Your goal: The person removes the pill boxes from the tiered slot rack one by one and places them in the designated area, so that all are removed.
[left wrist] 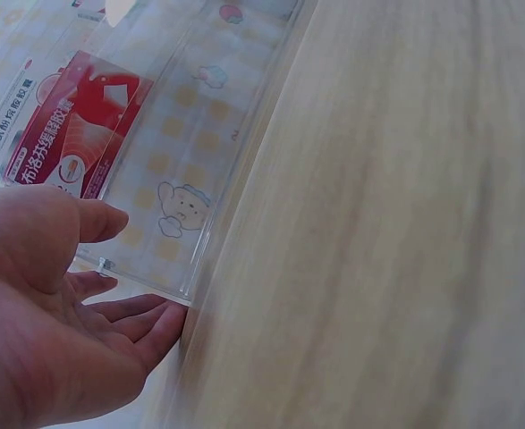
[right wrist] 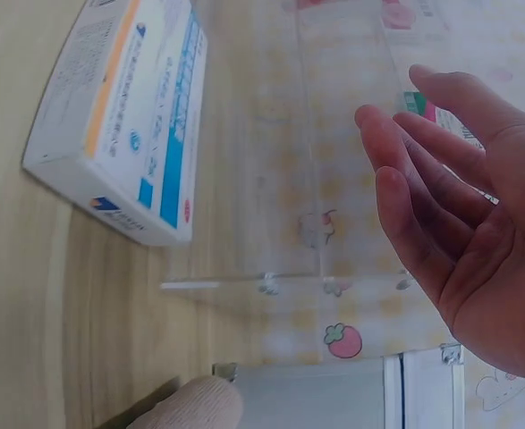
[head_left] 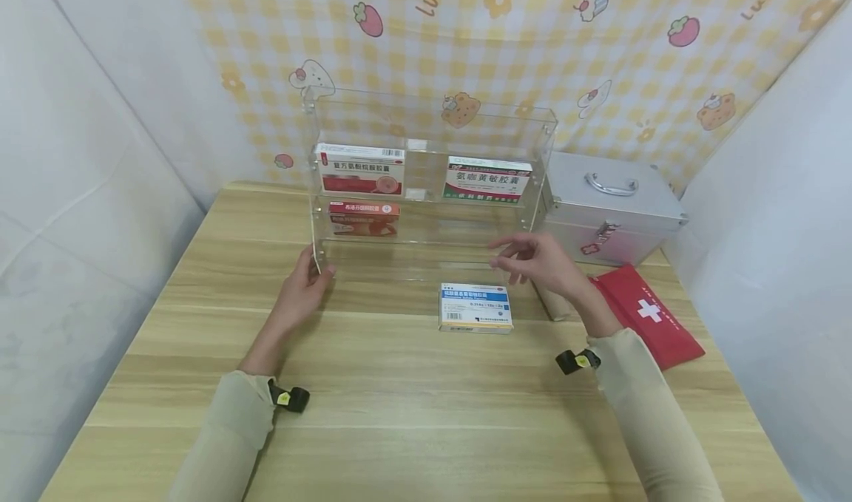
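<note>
A clear acrylic display rack (head_left: 426, 269) stands at the back of the table. My left hand (head_left: 306, 287) holds its lower left corner, thumb in front of the side panel and fingers outside it; the left wrist view shows the fingertips (left wrist: 168, 323) at the bottom corner. My right hand (head_left: 535, 262) hovers by the rack's lower right, fingers loosely bent and holding nothing. Below it, a white and blue medicine box (head_left: 475, 307) lies on the table. On the shelves sit a white and red box (head_left: 361, 171), a green and white box (head_left: 488, 180) and a red box (head_left: 364, 219).
To the right of the rack stands a silver metal case (head_left: 609, 206) with a handle on its lid. A red pouch (head_left: 648, 316) with a white cross lies before it. Beside the rack's right end is a beige rolled thing (head_left: 554, 302). A patterned curtain (head_left: 452, 43) hangs behind.
</note>
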Tool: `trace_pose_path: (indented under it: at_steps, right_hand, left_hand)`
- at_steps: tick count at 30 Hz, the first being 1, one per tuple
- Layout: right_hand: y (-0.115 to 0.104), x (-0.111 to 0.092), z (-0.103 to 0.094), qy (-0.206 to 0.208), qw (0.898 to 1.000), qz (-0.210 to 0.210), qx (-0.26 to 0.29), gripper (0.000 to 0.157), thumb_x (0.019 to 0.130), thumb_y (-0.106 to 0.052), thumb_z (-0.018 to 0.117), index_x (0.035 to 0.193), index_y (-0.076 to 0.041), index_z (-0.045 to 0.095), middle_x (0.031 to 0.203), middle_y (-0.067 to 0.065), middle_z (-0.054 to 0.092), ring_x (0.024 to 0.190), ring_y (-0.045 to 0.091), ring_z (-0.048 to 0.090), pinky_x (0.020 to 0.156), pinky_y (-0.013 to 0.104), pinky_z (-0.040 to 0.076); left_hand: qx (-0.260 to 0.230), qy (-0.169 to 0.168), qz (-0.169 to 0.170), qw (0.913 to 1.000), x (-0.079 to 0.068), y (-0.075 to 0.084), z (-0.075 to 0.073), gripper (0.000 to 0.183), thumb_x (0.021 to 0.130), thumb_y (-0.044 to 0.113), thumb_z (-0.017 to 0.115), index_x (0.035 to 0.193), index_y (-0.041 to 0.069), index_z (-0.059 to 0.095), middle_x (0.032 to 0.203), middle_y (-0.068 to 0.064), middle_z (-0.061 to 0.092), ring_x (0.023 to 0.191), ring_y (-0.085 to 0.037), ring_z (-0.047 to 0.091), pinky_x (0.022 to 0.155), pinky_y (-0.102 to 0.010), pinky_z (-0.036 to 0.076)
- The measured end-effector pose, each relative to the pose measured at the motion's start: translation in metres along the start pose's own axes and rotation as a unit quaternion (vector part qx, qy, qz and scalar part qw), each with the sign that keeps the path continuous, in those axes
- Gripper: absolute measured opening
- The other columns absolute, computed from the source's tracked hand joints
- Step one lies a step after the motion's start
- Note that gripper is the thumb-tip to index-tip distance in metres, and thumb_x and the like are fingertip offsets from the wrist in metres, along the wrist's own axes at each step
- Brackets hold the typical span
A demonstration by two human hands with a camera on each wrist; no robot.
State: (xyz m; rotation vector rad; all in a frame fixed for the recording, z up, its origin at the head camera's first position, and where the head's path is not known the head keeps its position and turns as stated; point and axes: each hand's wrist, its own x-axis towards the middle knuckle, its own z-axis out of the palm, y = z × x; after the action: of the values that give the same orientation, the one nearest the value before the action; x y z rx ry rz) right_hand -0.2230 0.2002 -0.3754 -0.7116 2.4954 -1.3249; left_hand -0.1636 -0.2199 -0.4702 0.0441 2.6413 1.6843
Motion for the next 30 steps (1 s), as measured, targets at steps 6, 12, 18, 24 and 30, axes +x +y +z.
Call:
trace_pose_path:
  at_steps: [6, 12, 18, 24, 30]
  right_hand:
    - [-0.007, 0.006, -0.001, 0.002, 1.0, -0.015, -0.011, 0.031, 0.09, -0.024, 0.074, 0.119, -0.013, 0.069, 0.094, 0.013, 0.073, 0.06, 0.033, 0.067, 0.051, 0.042, 0.058]
    - [-0.019, 0.013, 0.003, 0.0, 1.0, -0.01, -0.013, 0.033, 0.092, -0.015, 0.071, 0.123, -0.006, 0.066, 0.098, 0.016, 0.071, 0.061, 0.036, 0.066, 0.052, 0.037, 0.059]
    - [-0.056, 0.018, 0.008, -0.002, 0.999, -0.027, -0.035, 0.029, 0.092, -0.011, 0.07, 0.119, -0.003, 0.067, 0.098, 0.014, 0.071, 0.06, 0.025, 0.066, 0.052, 0.037, 0.058]
    - [-0.074, 0.026, 0.012, -0.007, 0.998, -0.06, -0.037, 0.026, 0.092, -0.01, 0.07, 0.117, -0.002, 0.068, 0.099, 0.013, 0.072, 0.059, 0.024, 0.066, 0.05, 0.032, 0.056]
    - [-0.081, 0.036, 0.014, -0.012, 0.997, -0.067, -0.03, 0.027, 0.092, -0.01, 0.069, 0.118, -0.003, 0.068, 0.098, 0.014, 0.071, 0.06, 0.028, 0.066, 0.051, 0.039, 0.057]
  left_hand:
    - [-0.004, 0.001, 0.001, 1.0, 0.001, 0.001, 0.0, 0.062, 0.105, 0.028, 0.047, 0.156, 0.01, 0.017, 0.151, -0.029, 0.031, 0.134, -0.043, 0.039, 0.108, -0.053, 0.038]
    - [0.001, 0.003, 0.001, 1.0, 0.002, 0.001, -0.002, 0.061, 0.105, 0.025, 0.047, 0.155, 0.008, 0.018, 0.15, -0.03, 0.033, 0.132, -0.044, 0.041, 0.108, -0.053, 0.038]
    - [-0.001, 0.004, 0.005, 1.0, 0.002, -0.001, -0.002, 0.061, 0.105, 0.025, 0.047, 0.156, 0.008, 0.017, 0.149, -0.03, 0.033, 0.133, -0.044, 0.04, 0.108, -0.053, 0.038]
    - [-0.001, 0.003, 0.004, 1.0, 0.002, -0.002, -0.002, 0.062, 0.105, 0.025, 0.047, 0.156, 0.008, 0.017, 0.15, -0.03, 0.032, 0.133, -0.044, 0.039, 0.108, -0.053, 0.038]
    - [0.002, 0.005, 0.004, 1.0, 0.002, -0.002, -0.001, 0.06, 0.105, 0.024, 0.047, 0.155, 0.008, 0.018, 0.149, -0.03, 0.033, 0.132, -0.044, 0.04, 0.108, -0.053, 0.038]
